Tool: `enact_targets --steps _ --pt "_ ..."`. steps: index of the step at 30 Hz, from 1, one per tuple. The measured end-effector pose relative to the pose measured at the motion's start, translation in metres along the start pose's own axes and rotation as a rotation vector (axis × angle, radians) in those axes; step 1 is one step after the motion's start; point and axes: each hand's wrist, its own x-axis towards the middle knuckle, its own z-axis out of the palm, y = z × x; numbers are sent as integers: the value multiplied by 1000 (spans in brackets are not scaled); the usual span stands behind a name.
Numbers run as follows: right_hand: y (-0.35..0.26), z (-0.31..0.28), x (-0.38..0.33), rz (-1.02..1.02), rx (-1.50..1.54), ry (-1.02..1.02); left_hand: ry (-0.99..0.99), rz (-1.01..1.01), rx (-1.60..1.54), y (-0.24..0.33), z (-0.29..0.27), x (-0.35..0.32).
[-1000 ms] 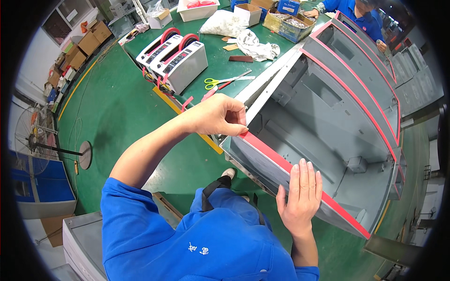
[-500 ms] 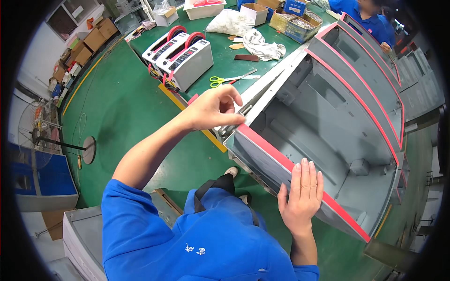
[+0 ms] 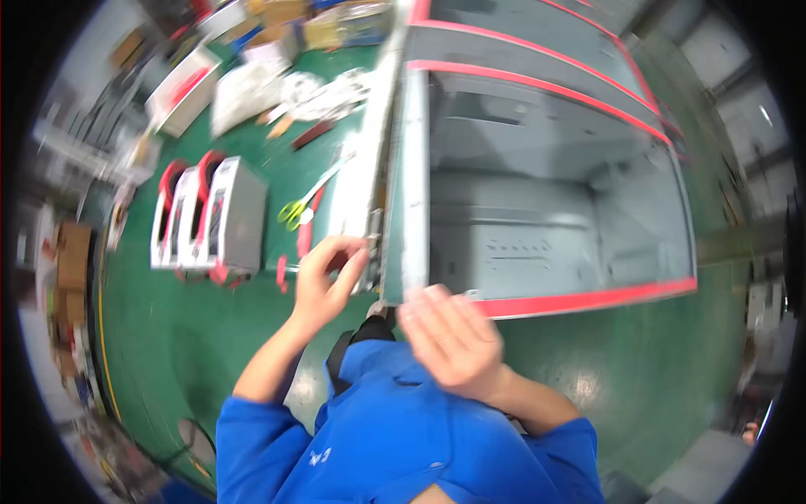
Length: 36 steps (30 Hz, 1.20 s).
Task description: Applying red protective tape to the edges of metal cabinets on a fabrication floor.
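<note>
My left hand (image 3: 327,281) hovers at the table's edge, left of a grey metal cabinet shell (image 3: 529,210). Its thumb and forefinger are pinched together; whatever is between them is too small or blurred to tell. Fingers stretched flat, my right hand (image 3: 453,340) lies at the shell's near left corner, touching or just above it. A red strip (image 3: 588,298) runs along the near rim, its left end hidden by that hand. Another red strip (image 3: 537,81) follows the far rim. The left rim (image 3: 416,185) shows bare pale metal.
Left of the shell, a green-topped table (image 3: 277,172) carries two tape dispensers (image 3: 239,214) with red rolls, yellow-green scissors (image 3: 292,214), a red-handled tool (image 3: 305,239), a white cloth (image 3: 323,97) and boxes. More red-edged shells (image 3: 537,25) stand behind.
The view has turned, so the shell now sits squarer in front of me. My right hand has slid left along the near rim to the corner. My left hand has moved off that corner.
</note>
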Motion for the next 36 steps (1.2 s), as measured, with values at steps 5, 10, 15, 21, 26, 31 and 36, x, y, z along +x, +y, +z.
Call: enact_targets --steps 5,10,15,21,26,31,36 --pt "-20 10 6 87 47 139 -175 692 170 25 -6 17" --pt "23 -18 -43 166 -151 120 -639 1190 192 35 22 53" --pt "136 -84 -133 568 -679 101 -772 1282 152 49 52 71" --pt "266 -136 -212 1044 -808 168 -681 1212 304 48 56 56" --pt "314 -145 -229 1025 -676 141 -692 1191 359 65 93 5" --pt "325 -160 -229 1090 -669 80 -638 1163 409 82 123 -26" --pt "241 -130 -203 877 -653 123 -619 1159 404 86 124 -31"
